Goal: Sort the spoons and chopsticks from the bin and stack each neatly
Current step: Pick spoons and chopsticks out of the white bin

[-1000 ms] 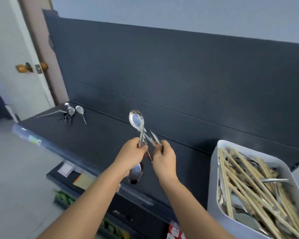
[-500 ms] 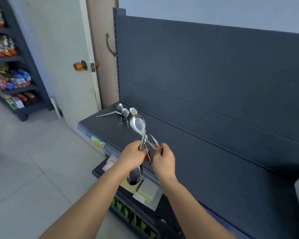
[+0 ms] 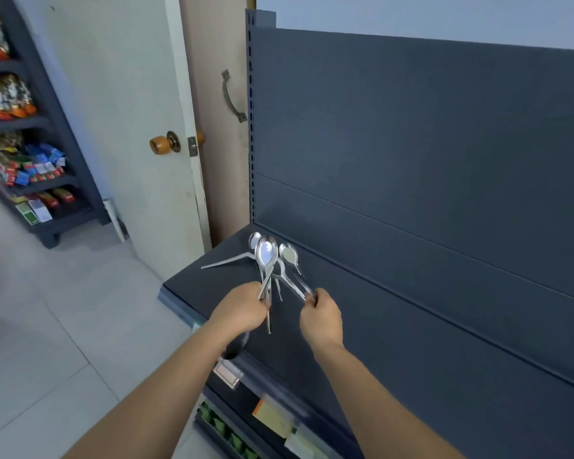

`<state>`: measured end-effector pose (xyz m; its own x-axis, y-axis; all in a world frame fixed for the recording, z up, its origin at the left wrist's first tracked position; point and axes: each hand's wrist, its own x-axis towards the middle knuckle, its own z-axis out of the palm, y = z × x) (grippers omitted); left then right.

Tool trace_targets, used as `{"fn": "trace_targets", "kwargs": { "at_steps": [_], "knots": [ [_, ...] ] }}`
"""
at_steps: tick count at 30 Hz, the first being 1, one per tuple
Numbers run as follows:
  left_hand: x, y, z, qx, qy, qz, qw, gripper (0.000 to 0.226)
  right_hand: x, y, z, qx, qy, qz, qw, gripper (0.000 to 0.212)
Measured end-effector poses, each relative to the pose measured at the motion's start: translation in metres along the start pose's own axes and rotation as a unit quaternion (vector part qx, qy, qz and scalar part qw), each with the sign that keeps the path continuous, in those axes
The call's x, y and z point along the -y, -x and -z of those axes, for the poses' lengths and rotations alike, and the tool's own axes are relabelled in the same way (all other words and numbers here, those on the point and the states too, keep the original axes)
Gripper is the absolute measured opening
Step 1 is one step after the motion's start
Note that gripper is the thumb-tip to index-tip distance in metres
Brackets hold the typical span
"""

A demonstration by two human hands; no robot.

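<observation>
Head view: door knob far left. Your left hand has its fingers curled round a bundle of spoons, one bowl up, another bowl hanging below your wrist. Loose spoons lie at the left end of the dark shelf, just behind the bundle. Your right hand pinches a spoon handle in its fingers, just right of the bundle; cannot tell which bowl it belongs to.

Gripping a spoon bundle in the left hand, pinching spoon handles with the right hand, above a dark shelf holding loose spoons at its corner.
</observation>
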<state>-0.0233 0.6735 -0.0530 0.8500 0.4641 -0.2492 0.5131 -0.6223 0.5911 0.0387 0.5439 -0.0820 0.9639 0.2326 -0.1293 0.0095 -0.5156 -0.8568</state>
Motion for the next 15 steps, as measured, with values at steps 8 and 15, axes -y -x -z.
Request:
{"fn": "trace_targets", "kwargs": {
  "at_steps": [8,15],
  "knots": [
    [0.032,-0.071,0.024,0.015,-0.218,-0.030,0.975,0.019,0.010,-0.048,-0.039,0.040,0.128,-0.021,0.991,0.019],
    [0.056,-0.104,0.023,0.036,-0.306,-0.166,0.937,0.022,0.005,-0.056,-0.067,0.016,0.233,0.007,0.972,0.023]
  ]
}}
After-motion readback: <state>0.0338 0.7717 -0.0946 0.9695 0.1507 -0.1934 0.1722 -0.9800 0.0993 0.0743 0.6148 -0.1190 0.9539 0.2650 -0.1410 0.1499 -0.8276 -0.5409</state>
